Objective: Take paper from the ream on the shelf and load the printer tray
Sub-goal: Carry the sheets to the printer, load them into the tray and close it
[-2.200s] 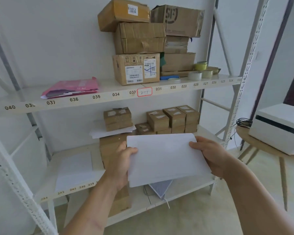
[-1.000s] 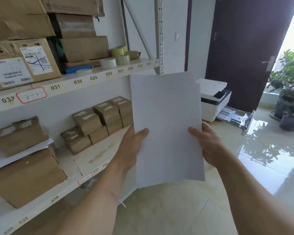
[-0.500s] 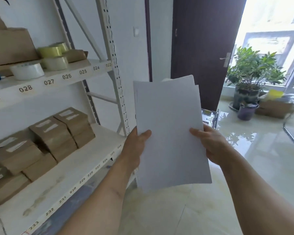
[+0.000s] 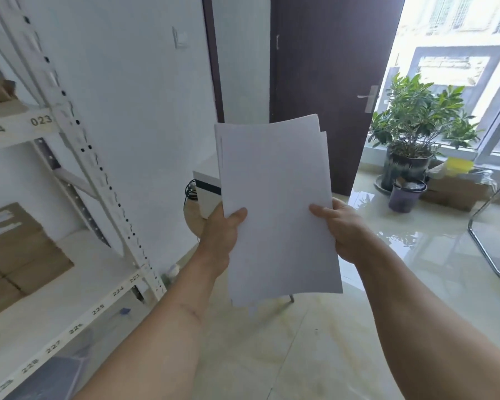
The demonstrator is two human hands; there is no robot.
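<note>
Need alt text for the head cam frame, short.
Both hands, left and right, hold a stack of white paper upright, sheets slightly fanned. A white printer sits partly hidden behind it; shelving stands at left.

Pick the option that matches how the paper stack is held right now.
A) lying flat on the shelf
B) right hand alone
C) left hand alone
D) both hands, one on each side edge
D: the left hand grips the left edge of the paper stack and the right hand grips its right edge, holding it upright in the air.
</note>
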